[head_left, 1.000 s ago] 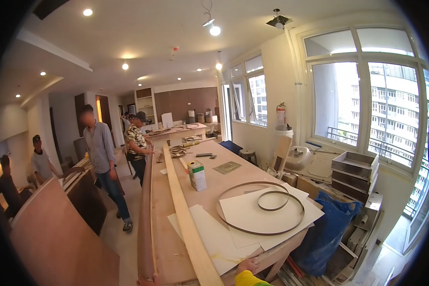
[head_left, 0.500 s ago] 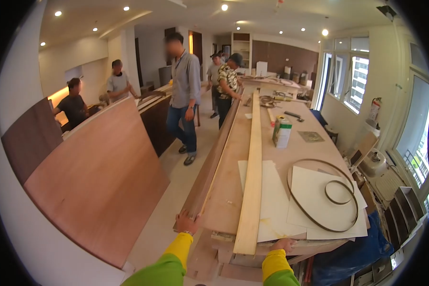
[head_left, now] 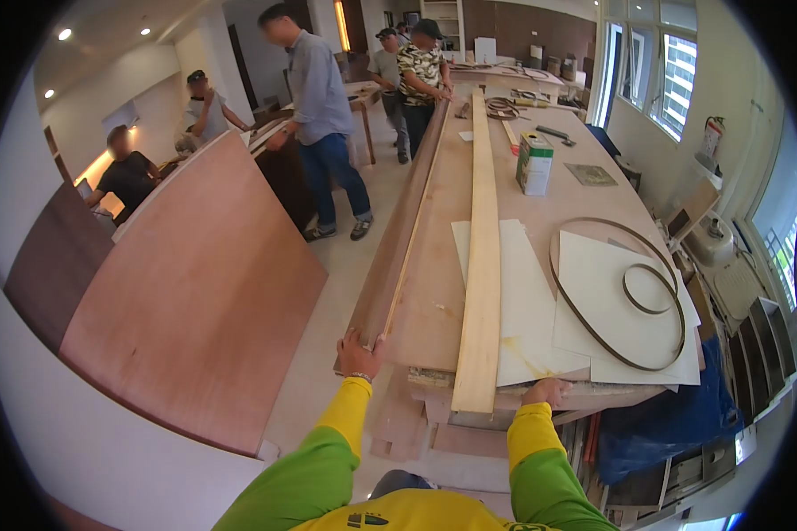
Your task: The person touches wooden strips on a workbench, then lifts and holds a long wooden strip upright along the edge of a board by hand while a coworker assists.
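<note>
My left hand [head_left: 360, 356] is at the near end of a long dark-brown board [head_left: 400, 234], gripping it with fingers and thumb across its width. The board runs along the left side of the worktable [head_left: 427, 305] toward a person in a camouflage shirt [head_left: 421, 71], whose hands are at its far end. My right hand [head_left: 547, 392] has its fingers curled at the table's front edge, below white sheets [head_left: 527, 301]. Between my hands, a pale wood strip [head_left: 480, 265] lies lengthwise and overhangs the front edge.
A large reddish plywood panel [head_left: 195, 292] leans at the left. Coiled edging strip [head_left: 553, 274], a tin can [head_left: 535, 164] and a hammer [head_left: 556, 134] lie on the table. A person in a grey-blue shirt [head_left: 319, 88] stands across the aisle. Blue sheeting [head_left: 660, 442] hangs at the right.
My view has tipped downward, showing more of my arms and shirt. The person in the grey-blue shirt has moved left and now reaches toward the other bench. Both my hands keep their places.
</note>
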### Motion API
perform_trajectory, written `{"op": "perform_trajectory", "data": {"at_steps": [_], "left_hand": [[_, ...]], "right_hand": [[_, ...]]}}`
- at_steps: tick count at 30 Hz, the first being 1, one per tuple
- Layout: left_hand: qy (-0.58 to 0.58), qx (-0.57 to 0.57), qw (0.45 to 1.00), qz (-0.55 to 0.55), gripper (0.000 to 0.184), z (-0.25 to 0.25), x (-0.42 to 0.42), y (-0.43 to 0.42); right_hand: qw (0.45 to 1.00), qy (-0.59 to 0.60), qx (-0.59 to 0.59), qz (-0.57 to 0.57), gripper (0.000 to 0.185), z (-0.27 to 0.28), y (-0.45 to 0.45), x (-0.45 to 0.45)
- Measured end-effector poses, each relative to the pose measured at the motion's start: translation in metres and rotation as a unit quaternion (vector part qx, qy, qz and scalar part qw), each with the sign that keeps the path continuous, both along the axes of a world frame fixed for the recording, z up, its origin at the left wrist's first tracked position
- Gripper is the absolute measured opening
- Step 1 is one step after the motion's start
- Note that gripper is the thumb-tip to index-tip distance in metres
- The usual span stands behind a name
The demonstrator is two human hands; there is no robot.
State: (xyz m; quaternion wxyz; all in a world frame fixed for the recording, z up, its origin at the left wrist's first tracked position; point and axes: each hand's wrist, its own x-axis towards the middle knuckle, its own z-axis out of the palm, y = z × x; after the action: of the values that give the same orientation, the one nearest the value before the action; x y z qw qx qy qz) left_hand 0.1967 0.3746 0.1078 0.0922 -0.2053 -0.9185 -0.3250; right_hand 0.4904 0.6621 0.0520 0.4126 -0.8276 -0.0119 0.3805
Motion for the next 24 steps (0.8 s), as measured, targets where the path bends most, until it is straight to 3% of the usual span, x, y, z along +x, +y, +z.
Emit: {"op": "perform_trajectory", "data": {"at_steps": [24], "left_hand": [[0.044,-0.004,0.999,-0.019,0.075,-0.011,-0.009,0.0]], "right_hand": [[0.999,0.005,0.029,0.012,0.078,0.011,-0.008,-0.003]]}}
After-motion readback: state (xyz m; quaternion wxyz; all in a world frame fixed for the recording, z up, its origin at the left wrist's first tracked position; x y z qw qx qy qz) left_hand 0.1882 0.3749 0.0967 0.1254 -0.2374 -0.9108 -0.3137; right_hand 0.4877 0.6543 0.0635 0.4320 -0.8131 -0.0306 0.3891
